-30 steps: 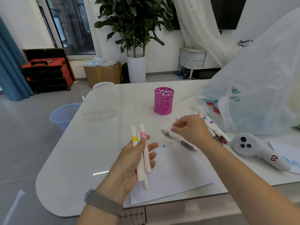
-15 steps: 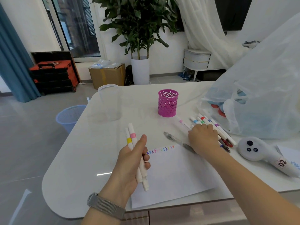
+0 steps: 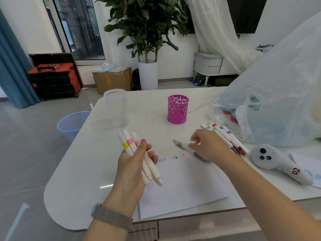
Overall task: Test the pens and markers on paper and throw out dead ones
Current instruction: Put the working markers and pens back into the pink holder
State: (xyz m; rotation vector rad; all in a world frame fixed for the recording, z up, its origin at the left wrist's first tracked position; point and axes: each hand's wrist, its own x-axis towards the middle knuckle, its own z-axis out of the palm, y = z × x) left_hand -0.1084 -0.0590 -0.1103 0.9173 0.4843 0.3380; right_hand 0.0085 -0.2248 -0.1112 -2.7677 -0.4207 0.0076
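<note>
Nearest is the left hand, palm up over the near left corner of the paper. Its fingers and thumb are curled around three white markers, whose long axis runs from near right to far left, with the yellow and pink bands at the far end.

A little farther and to the right, the right hand hovers low over the table. It is blurred, so I cannot tell if its fingers are wide or pinching something. A clear pen lies just under and left of it, with its long axis pointing far left.

Just right of this hand lies the row of untested markers (they lie parallel, slanting from near right to far left). The right hand is clearly nearer to them, so I judge it should take the next one.

Farther still stands the pink pen holder, and the blue bin is on the floor at far left, on the left hand's side.
</note>
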